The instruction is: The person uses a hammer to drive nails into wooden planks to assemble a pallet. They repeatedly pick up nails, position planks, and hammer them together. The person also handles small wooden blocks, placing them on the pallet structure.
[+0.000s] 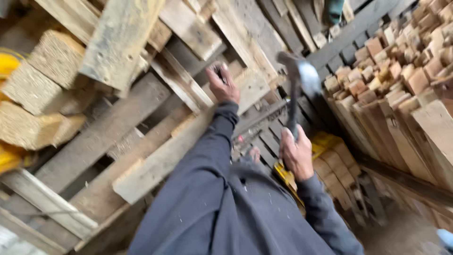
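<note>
Right hand (296, 155) gripped a hammer (293, 89) by its handle, head raised and blurred above the pallet (141, 118). Left hand (222, 85) pressed on a pale board (160, 163) of that pallet; its fingers were curled, contents indiscernible. Stacked wood blocks (396, 56) stood right.

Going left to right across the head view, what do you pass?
Yellow item at the edge → chipboard blocks → left hand on a pallet board → right hand gripping a hammer → stacked wood offcuts.
</note>
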